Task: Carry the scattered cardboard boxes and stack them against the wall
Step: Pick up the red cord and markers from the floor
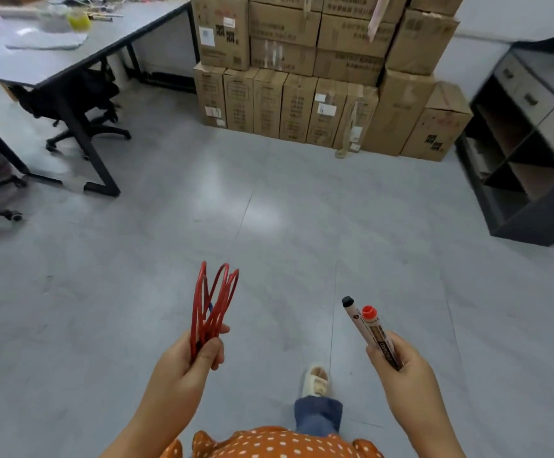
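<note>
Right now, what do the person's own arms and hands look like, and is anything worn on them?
Both arms are bare from the lower edge of the picture to the fingertips: no sleeves, gloves, watch or rings show on the left hand or the right hand. The fingernails are short and look unpainted. Below them shows an orange garment with white dots.

Left hand (186, 353) and right hand (401, 358) raised forward, fingers apparently curled, both gripping.
</note>
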Motion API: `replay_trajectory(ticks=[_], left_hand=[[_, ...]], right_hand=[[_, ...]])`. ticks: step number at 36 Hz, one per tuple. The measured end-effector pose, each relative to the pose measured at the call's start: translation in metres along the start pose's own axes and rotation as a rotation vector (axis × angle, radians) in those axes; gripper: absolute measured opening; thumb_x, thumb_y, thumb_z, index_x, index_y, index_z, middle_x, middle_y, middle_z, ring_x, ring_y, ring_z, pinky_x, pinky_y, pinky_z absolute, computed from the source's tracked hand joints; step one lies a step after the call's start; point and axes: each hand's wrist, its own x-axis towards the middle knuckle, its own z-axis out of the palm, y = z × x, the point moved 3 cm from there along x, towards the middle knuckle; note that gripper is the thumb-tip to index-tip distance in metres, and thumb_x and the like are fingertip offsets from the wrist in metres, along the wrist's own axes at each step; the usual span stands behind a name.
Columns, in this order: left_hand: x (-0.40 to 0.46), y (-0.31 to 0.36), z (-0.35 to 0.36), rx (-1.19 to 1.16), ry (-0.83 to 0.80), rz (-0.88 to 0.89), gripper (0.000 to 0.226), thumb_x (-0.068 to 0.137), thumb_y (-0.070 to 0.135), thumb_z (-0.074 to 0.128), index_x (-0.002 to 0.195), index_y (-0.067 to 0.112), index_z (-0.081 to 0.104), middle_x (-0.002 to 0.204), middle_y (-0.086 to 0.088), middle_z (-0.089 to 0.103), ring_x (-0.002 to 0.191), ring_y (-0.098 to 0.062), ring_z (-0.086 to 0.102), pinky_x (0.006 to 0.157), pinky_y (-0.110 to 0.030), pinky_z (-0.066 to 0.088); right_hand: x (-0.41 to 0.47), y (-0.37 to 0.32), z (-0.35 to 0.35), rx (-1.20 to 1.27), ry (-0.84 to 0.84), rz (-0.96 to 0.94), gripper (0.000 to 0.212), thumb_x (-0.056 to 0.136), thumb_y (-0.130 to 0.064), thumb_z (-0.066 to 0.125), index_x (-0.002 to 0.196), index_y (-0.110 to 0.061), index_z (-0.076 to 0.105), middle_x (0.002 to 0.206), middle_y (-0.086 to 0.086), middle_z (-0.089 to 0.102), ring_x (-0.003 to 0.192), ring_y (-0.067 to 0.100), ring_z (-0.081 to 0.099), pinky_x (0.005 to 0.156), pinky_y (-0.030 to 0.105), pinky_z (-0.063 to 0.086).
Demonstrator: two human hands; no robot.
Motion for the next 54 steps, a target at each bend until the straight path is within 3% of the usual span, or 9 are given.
replay_trajectory(ticks=[6, 11, 15, 23, 28, 33, 45, 50, 54], left_hand=[[0.077, 0.035, 0.065, -0.061, 0.091, -0.01, 0.022, 0.095, 0.003, 0.048, 0.093, 0.019, 0.064, 0.073, -0.007, 0.063, 0.066, -0.017, 0.058, 0.062, -0.017, 0.047], [0.125, 0.052, 0.096, -0.105, 0.111, -0.086, 0.02, 0.093, 0.005, 0.049, 0.094, 0.017, 0.065, 0.076, -0.009, 0.065, 0.067, -0.015, 0.06, 0.062, -0.013, 0.048], [0.163, 0.056, 0.102, -0.131, 0.188, -0.134, 0.022, 0.094, 0.003, 0.048, 0.093, 0.016, 0.066, 0.071, -0.006, 0.065, 0.061, -0.008, 0.058, 0.06, -0.012, 0.047], [0.276, 0.042, 0.082, -0.151, 0.304, -0.213, 0.023, 0.094, 0.006, 0.05, 0.092, 0.021, 0.066, 0.072, -0.004, 0.067, 0.071, -0.018, 0.062, 0.06, -0.013, 0.048], [0.375, 0.05, 0.047, -0.131, 0.295, -0.189, 0.02, 0.095, 0.008, 0.05, 0.089, 0.02, 0.064, 0.072, 0.0, 0.067, 0.07, -0.01, 0.062, 0.063, -0.011, 0.048], [0.469, 0.068, 0.0, -0.084, 0.24, -0.095, 0.021, 0.095, 0.004, 0.05, 0.094, 0.017, 0.066, 0.066, 0.003, 0.063, 0.059, -0.002, 0.054, 0.06, -0.009, 0.042], [0.655, 0.061, -0.053, -0.083, 0.255, -0.162, 0.025, 0.095, 0.002, 0.048, 0.097, 0.02, 0.066, 0.065, 0.002, 0.06, 0.067, -0.008, 0.056, 0.069, -0.018, 0.046], [0.745, 0.058, -0.063, -0.117, 0.383, -0.22, 0.023, 0.095, 0.004, 0.049, 0.094, 0.019, 0.066, 0.068, 0.003, 0.063, 0.064, -0.005, 0.057, 0.068, -0.015, 0.046], [0.821, 0.069, -0.072, -0.151, 0.502, -0.236, 0.022, 0.094, 0.003, 0.051, 0.091, 0.017, 0.067, 0.069, 0.003, 0.066, 0.063, -0.004, 0.058, 0.065, -0.011, 0.046]], right_hand=[[0.115, -0.028, -0.042, -0.041, -0.072, -0.077, 0.028, 0.094, -0.017, 0.055, 0.073, -0.036, 0.057, 0.065, -0.007, 0.044, 0.051, 0.0, 0.044, 0.05, 0.016, 0.028], [0.199, -0.055, -0.055, -0.106, -0.17, -0.113, 0.023, 0.093, -0.013, 0.055, 0.077, -0.028, 0.061, 0.067, -0.005, 0.047, 0.055, -0.002, 0.045, 0.051, 0.017, 0.028], [0.254, -0.076, -0.043, -0.134, -0.25, -0.142, 0.027, 0.093, -0.017, 0.054, 0.074, -0.035, 0.057, 0.072, -0.005, 0.051, 0.059, 0.0, 0.048, 0.053, 0.016, 0.031], [0.369, -0.13, 0.014, -0.149, -0.332, -0.186, 0.028, 0.093, -0.016, 0.055, 0.079, -0.04, 0.058, 0.072, -0.007, 0.049, 0.055, 0.002, 0.045, 0.052, 0.016, 0.032], [0.444, -0.189, 0.06, -0.119, -0.315, -0.22, 0.031, 0.094, -0.015, 0.055, 0.084, -0.044, 0.058, 0.078, 0.0, 0.057, 0.064, 0.01, 0.049, 0.056, 0.021, 0.038], [0.511, -0.257, 0.11, -0.06, -0.302, -0.242, 0.032, 0.093, -0.016, 0.058, 0.086, -0.047, 0.056, 0.088, -0.009, 0.06, 0.075, 0.001, 0.054, 0.057, 0.006, 0.037], [0.676, -0.345, 0.215, -0.106, -0.406, -0.227, 0.03, 0.092, -0.01, 0.058, 0.099, -0.039, 0.061, 0.092, -0.009, 0.062, 0.084, 0.003, 0.057, 0.066, 0.015, 0.039], [0.772, -0.396, 0.264, -0.165, -0.479, -0.289, 0.025, 0.092, -0.012, 0.059, 0.099, -0.036, 0.059, 0.091, -0.013, 0.06, 0.081, 0.002, 0.055, 0.061, 0.009, 0.036], [0.854, -0.458, 0.288, -0.194, -0.508, -0.376, 0.028, 0.092, -0.013, 0.058, 0.099, -0.04, 0.058, 0.092, -0.01, 0.061, 0.083, 0.004, 0.055, 0.066, 0.017, 0.039]])
